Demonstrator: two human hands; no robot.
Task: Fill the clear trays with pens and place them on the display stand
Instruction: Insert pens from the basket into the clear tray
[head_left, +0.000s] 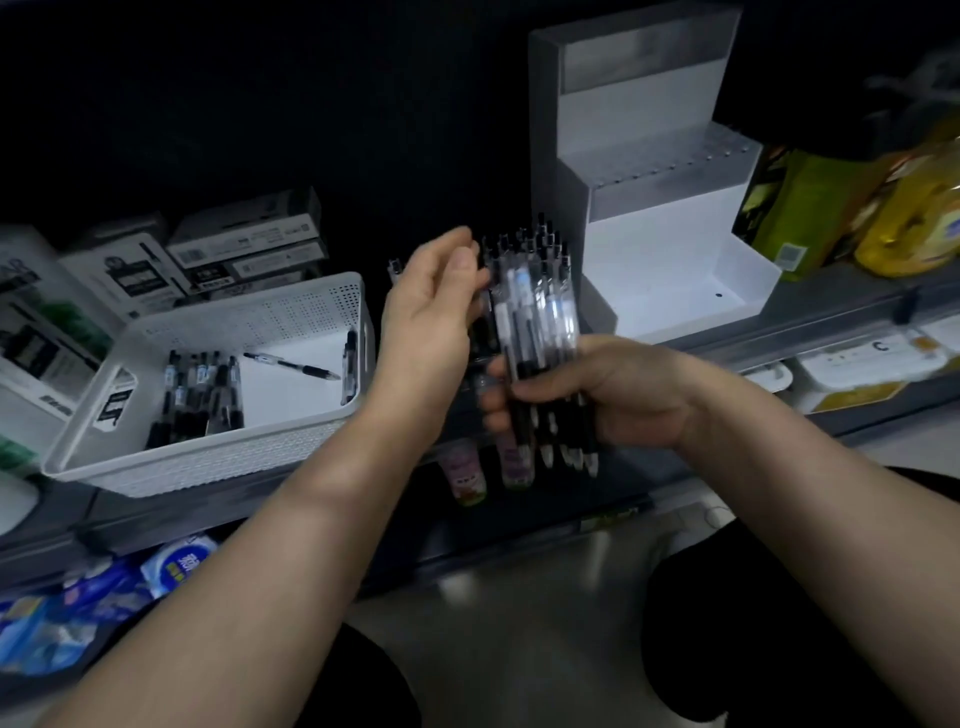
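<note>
Pens (535, 322) are in hand as an upright bundle in front of the shelf, caps up and tips poking out below the right hand (613, 395), whose fingers wrap around the lower barrels. The left hand (431, 317) curls against the upper part of the bundle, thumb near the caps, seemingly pinching or squaring a few of them. I cannot make out a clear tray around the bundle or anywhere else; if one is there, the hands and pens hide it. So the step looks like gathering and aligning a batch for loading, with the task at an early stage: the white tiered display stand (675, 249), just beside the bundle on the right, holds nothing on its steps. The next move probably calls for keeping the bundle even and lowering it tips-first into a tray without letting pens fan out. More pens lie in the white perforated basket (208, 457) to the left. As for writing, a letter "C" shows on a shelf label (878, 345); the pen boxes (244, 249) behind the basket carry barcodes and print too blurred to read, as is the basket's sticker.
</note>
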